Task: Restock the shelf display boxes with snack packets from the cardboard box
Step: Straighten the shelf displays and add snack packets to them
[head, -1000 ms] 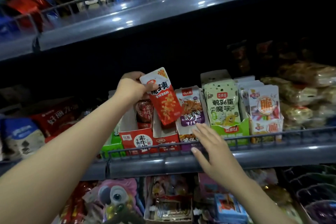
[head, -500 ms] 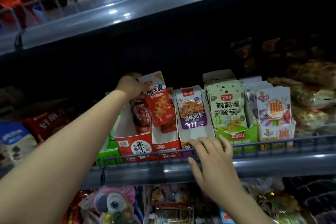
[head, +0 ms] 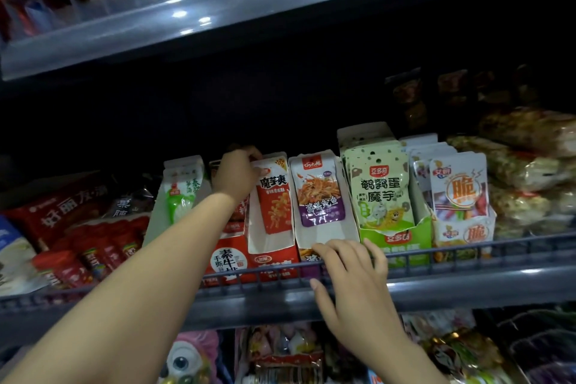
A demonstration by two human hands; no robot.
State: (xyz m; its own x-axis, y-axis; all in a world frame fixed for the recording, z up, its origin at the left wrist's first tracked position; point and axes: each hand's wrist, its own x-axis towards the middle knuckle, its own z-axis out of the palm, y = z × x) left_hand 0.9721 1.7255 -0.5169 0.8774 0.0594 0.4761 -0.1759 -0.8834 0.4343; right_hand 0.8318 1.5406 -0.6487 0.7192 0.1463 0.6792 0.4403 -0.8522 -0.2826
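My left hand (head: 238, 173) reaches up to the shelf and pinches the top left corner of a red snack packet (head: 276, 198). The packet stands nearly upright inside the red-fronted display box (head: 274, 262). To its right a purple packet (head: 321, 193) leans in a white-lined display box (head: 327, 235). My right hand (head: 352, 284) rests with loosely bent fingers on the wire rail (head: 467, 249) at that box's front edge, holding nothing. The cardboard box is out of view.
Green packets (head: 380, 187) fill a green box (head: 396, 240), with white and orange packets (head: 458, 193) beside them. Red bags (head: 71, 212) lie at the left and clear-wrapped snacks (head: 523, 171) at the right. An upper shelf (head: 218, 19) overhangs; more goods sit below.
My left hand has lowered the tilted red packet into the red display box, where it now stands nearly straight. My right hand has moved up to the rail and rests there.
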